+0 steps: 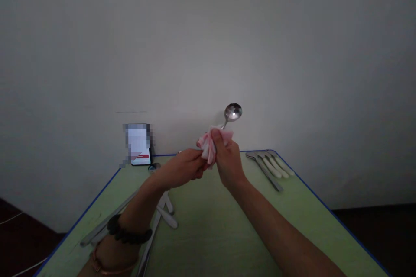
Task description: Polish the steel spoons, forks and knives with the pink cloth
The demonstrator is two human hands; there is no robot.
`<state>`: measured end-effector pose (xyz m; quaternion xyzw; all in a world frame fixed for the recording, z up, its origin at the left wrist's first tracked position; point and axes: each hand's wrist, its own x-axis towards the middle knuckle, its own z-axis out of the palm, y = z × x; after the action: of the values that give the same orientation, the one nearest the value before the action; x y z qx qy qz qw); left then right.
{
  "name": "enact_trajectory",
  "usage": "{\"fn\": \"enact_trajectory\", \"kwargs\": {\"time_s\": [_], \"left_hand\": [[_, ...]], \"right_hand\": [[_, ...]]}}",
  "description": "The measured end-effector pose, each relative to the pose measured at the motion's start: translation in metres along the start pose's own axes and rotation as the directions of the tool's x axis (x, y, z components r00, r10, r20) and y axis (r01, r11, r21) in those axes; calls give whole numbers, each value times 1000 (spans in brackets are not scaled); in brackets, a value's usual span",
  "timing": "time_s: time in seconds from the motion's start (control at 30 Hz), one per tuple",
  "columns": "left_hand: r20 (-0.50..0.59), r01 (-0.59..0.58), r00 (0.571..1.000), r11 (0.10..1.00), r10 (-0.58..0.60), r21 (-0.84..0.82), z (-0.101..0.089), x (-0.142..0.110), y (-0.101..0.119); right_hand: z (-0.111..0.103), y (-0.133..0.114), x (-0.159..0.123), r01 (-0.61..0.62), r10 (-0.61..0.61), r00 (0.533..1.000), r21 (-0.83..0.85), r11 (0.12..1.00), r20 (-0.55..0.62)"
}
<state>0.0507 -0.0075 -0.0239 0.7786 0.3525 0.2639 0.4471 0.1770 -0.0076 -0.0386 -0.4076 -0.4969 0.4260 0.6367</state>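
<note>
A shiny metal spoon is held up above the far part of the table, its bowl to the upper right. A pink and white cloth is wrapped around its handle, so most of the handle is hidden. My right hand is closed on the cloth, thumb on top, with the spoon's neck coming out beyond it. My left hand is closed at the lower left of the cloth, its fingers pinched where the handle's end would be; what exactly lies between them is hidden.
The green table has a blue edge and meets a pale wall. A phone leans upright at the back left. Several pieces of cutlery lie around and under my left forearm. More cutlery, including white-handled pieces, lies side by side at the back right.
</note>
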Motion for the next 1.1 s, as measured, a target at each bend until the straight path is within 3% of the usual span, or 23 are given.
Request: {"fn": "enact_trajectory", "kwargs": {"time_s": [0.1,0.23,0.33,0.47,0.57,0.63,0.7,0.8,0.9,1.0,1.1], "left_hand": [[5,-13,1000,999,13,48,4,1,0],[114,73,990,992,-85,105,8,-2,7],[137,90,984,984,-111,153,4,-7,10],[83,109,990,990,-117,93,-15,-15,9],[-155,83,985,994,-72,69,-32,-21,10],[-293,45,956,996,-20,79,-40,-24,12],[-307,1,951,997,21,71,-46,-28,13],[-155,0,988,998,9,61,-50,-32,12],[-9,33,999,996,-32,80,-52,-35,10],[44,31,998,993,-36,111,-51,-36,9],[160,-7,987,989,-17,147,-44,-32,8]], "right_hand": [[-3,8,7,-16,23,999,144,989,-47],[-15,10,24,12,50,977,290,957,-206],[-25,7,32,36,28,979,307,951,-201],[-50,-3,38,85,-87,996,81,993,22],[-75,-18,39,139,-71,955,-223,965,289],[-85,-31,37,169,69,879,-443,880,471],[-86,-42,30,213,251,752,-586,782,609],[-72,-55,17,281,491,528,-688,669,693],[-54,-58,5,296,576,348,-670,681,740],[-44,-56,0,247,544,273,-604,758,794],[-41,-51,-1,163,488,286,-543,824,825]]}}
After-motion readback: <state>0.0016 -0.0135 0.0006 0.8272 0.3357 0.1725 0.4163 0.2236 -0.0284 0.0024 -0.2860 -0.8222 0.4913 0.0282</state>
